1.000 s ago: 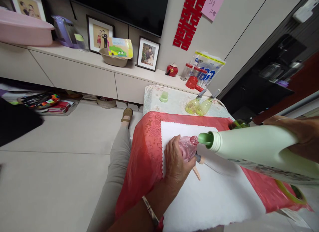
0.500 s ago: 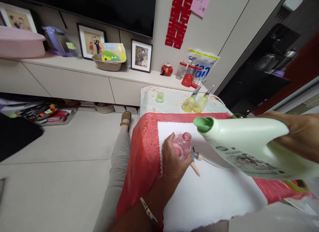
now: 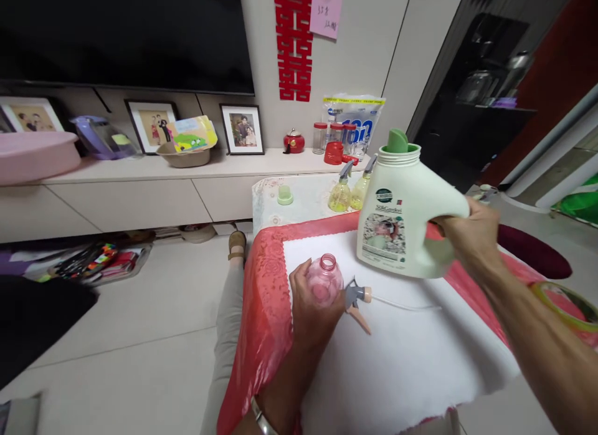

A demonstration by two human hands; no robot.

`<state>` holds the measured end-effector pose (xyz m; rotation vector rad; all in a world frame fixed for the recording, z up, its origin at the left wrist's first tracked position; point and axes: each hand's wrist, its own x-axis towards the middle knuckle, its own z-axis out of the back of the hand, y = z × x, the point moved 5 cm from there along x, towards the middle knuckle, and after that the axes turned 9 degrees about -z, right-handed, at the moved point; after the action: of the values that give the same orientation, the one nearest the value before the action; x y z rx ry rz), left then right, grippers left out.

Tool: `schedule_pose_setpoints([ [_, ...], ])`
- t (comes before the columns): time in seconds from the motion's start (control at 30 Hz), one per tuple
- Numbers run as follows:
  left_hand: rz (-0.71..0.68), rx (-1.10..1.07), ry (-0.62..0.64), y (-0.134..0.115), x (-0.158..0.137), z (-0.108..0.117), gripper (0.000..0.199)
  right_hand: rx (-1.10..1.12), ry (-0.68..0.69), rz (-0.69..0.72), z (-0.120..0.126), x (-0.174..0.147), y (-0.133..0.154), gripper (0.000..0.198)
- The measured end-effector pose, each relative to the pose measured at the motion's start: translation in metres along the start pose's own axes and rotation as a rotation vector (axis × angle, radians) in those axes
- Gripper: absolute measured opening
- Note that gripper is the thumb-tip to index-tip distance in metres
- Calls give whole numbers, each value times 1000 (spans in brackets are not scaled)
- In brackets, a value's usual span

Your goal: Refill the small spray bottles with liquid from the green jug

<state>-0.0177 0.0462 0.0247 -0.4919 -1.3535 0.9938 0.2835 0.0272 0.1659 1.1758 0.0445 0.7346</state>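
Note:
My left hand [image 3: 315, 313] is wrapped round a clear pink spray bottle [image 3: 324, 279] with its neck uncapped, standing on the white mat [image 3: 411, 348]. Just right of it lies the trigger spray head [image 3: 357, 298], grey and peach, its thin tube stretched over the mat. My right hand [image 3: 471, 232] grips the handle of a large pale green detergent jug [image 3: 397, 217]. The jug is held nearly upright, a green spout showing in its uncapped mouth. Its base appears at or just above the mat; I cannot tell whether they touch.
A green cap [image 3: 284, 195] and two spray bottles with yellow liquid [image 3: 340, 195] stand at the table's far end. A roll of tape [image 3: 567, 305] lies at the right edge. Behind is a cabinet [image 3: 140, 189] with picture frames, a basin and jars.
The jug has swung from a tilted, nearly horizontal pose with its mouth toward the pink bottle to nearly upright. My left hand still holds the bottle. The camera view has shifted.

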Motion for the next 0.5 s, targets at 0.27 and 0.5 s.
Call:
schedule_pose_setpoints([
  [0.27, 96, -6, 34, 6, -5, -2, 72, 195, -6, -45, -47, -15, -43, 37],
  [0.5, 162, 2, 43, 8, -7, 0, 75, 73, 81, 4, -42, -20, -54, 45],
])
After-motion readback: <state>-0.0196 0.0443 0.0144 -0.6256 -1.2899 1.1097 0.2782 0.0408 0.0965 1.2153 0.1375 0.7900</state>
